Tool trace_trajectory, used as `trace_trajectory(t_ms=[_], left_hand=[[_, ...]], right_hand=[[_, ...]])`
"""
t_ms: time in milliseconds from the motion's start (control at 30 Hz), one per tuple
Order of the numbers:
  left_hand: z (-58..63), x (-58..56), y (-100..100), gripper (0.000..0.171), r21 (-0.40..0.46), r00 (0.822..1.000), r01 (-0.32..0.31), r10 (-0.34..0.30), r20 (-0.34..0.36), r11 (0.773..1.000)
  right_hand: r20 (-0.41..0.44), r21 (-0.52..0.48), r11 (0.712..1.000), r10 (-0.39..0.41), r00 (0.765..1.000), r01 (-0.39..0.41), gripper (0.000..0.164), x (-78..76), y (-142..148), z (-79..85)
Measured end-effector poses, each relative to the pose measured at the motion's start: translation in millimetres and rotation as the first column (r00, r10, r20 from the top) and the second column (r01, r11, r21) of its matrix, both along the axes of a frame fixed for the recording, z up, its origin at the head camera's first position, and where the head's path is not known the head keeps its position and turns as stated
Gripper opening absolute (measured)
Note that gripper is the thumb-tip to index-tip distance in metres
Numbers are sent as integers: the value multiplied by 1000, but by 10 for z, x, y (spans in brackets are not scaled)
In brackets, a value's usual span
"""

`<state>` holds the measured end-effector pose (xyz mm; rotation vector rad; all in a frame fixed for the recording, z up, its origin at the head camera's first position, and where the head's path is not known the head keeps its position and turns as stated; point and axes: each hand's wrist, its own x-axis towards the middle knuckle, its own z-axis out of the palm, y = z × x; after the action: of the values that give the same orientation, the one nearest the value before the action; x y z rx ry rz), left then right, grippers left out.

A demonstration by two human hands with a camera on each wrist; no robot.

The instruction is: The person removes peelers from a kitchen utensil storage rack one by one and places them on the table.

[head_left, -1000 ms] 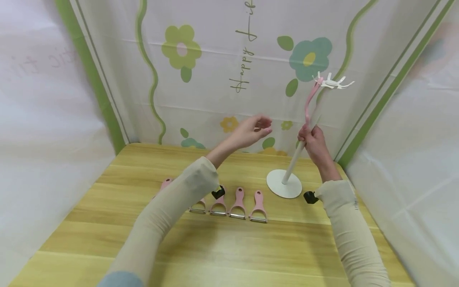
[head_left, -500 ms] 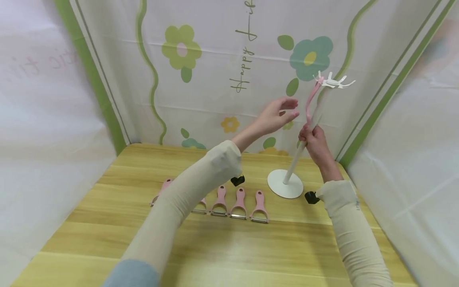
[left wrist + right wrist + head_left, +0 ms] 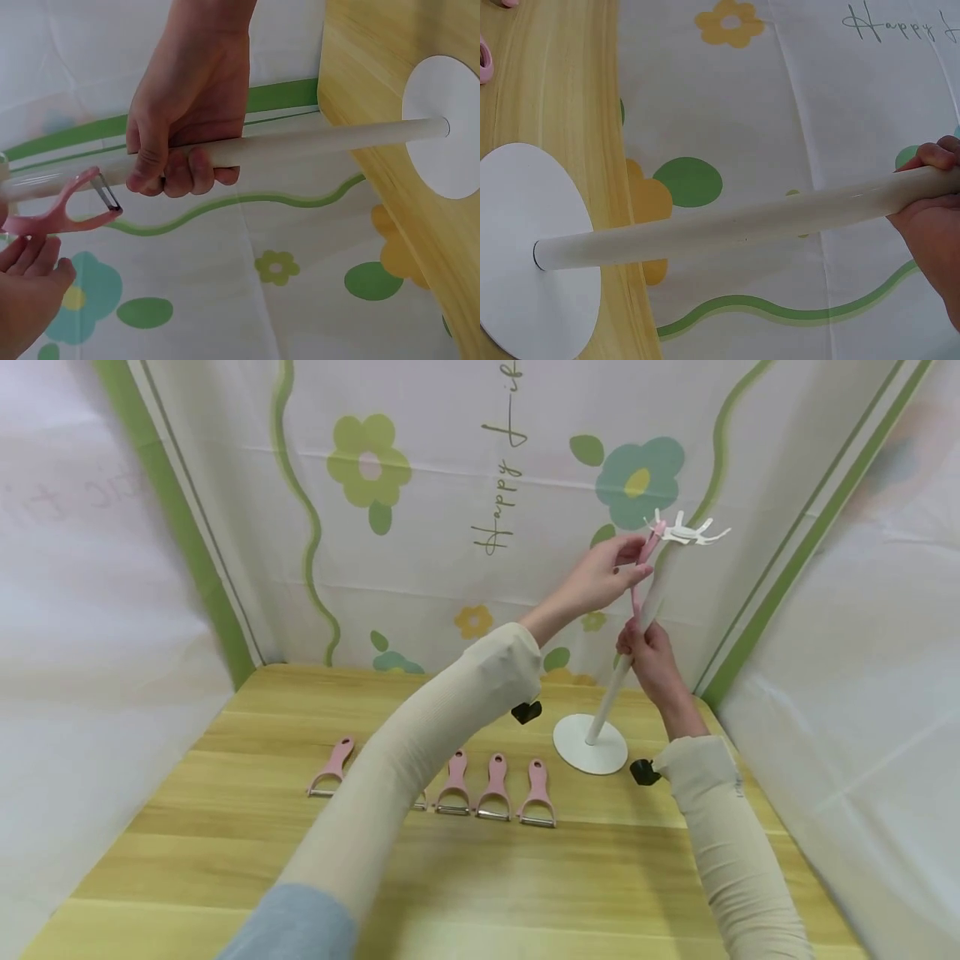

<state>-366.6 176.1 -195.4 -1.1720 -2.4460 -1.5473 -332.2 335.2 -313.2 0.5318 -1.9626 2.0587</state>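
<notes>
In the head view a pink peeler (image 3: 651, 546) hangs by its handle end from the white hook ring (image 3: 686, 533) topping a tall stand. My left hand (image 3: 596, 578) has thumb and fingers on either side of the handle, pinching it. In the left wrist view the blade end of the peeler (image 3: 49, 223) points toward the stand's base, close beside the pole (image 3: 315, 142). My right hand (image 3: 651, 660) grips that pole just below the peeler, thumb and fingers wrapped round it. The pole leans to the right in the head view.
Several pink peelers (image 3: 492, 787) lie in a row on the wooden table (image 3: 480, 885), one partly hidden by my left sleeve. The stand's round white base (image 3: 573, 752) is near the table's back right. A printed curtain (image 3: 420, 552) hangs behind.
My left hand has moved right and up from beside the stand to the hanging peeler and taken hold of its handle. My right hand has kept its grip on the pole.
</notes>
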Motion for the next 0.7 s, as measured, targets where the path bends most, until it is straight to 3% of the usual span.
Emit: trace_trajectory(t_ms=[467,700], left_hand=[[154,-58,51,38,37,997,-52,50,65,998],[131,-83,-34,40,98,994,-92,87,59,991]], right_hand=[[-7,16,1000,-20,1000,20,18,-67,28,-60],[39,57,997,-58,998,56,18,-85,32,-86]])
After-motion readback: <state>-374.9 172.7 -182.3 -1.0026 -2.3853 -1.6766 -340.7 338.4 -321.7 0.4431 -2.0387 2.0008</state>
